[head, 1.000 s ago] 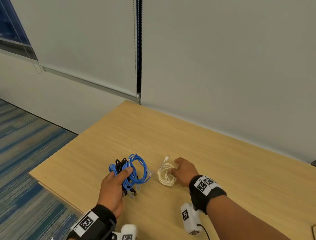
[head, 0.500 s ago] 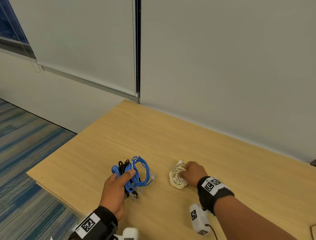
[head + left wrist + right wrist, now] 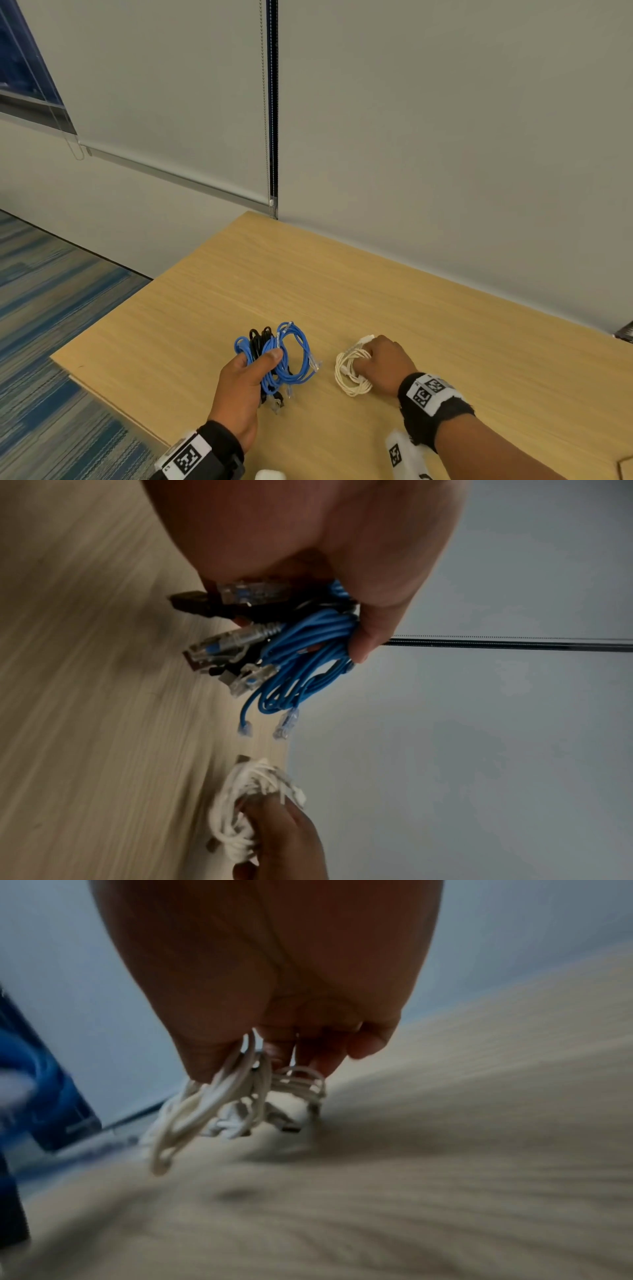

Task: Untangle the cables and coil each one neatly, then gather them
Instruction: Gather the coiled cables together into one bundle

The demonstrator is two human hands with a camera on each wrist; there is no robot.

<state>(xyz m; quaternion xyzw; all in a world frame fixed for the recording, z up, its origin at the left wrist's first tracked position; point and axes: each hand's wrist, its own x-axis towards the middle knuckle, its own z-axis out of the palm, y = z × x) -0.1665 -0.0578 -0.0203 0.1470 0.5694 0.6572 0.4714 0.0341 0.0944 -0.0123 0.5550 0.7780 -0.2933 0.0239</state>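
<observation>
My left hand grips a bundle of coiled blue cable and black cable just above the wooden table. In the left wrist view the blue cable loops under my fingers, clear plugs dangling, with the black cable behind. My right hand holds a coiled white cable a short way to the right, fingers curled round it. The right wrist view shows the white cable hanging from my fingertips, lifted slightly off the table, blurred. In the left wrist view the white cable is also seen.
The table's left edge drops to blue striped carpet. A grey wall and window blinds with a bead chain stand behind the table. A dark object sits at the far right edge.
My right hand closed round the white cable and drew it right and nearer to me, lifting it slightly. The left hand kept its hold on the blue and black bundle.
</observation>
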